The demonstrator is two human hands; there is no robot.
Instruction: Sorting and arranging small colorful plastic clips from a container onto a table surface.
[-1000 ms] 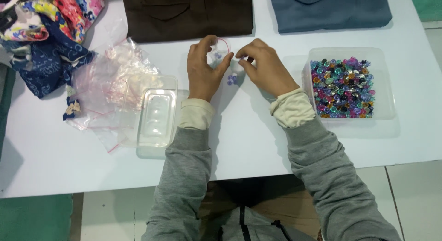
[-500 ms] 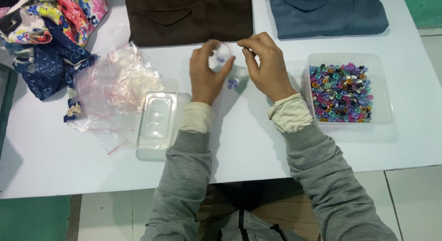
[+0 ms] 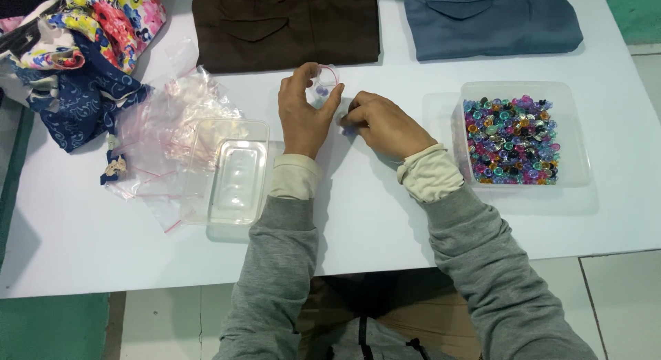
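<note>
Nearest, a clear plastic lid (image 3: pixel 237 174) lay flat on the smooth white counter (image 3: pixel 372 222). At mid-frame the left hand (image 3: pixel 303 115) pinched a small crinkly bag (image 3: pixel 323 81), its grip closed; the right hand (image 3: pixel 385 126) curled fingertips-down beside it, contents hidden. Glossy beads filled the tray (image 3: pixel 575 136) at right; folded trousers (image 3: pixel 286 23) lay beyond.

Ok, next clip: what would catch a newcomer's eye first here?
Probably the clear tub of multicoloured beads at the right of the white table. Next, the left hand holding up a small clear zip bag at centre, the right hand beside it on the tabletop.
</note>
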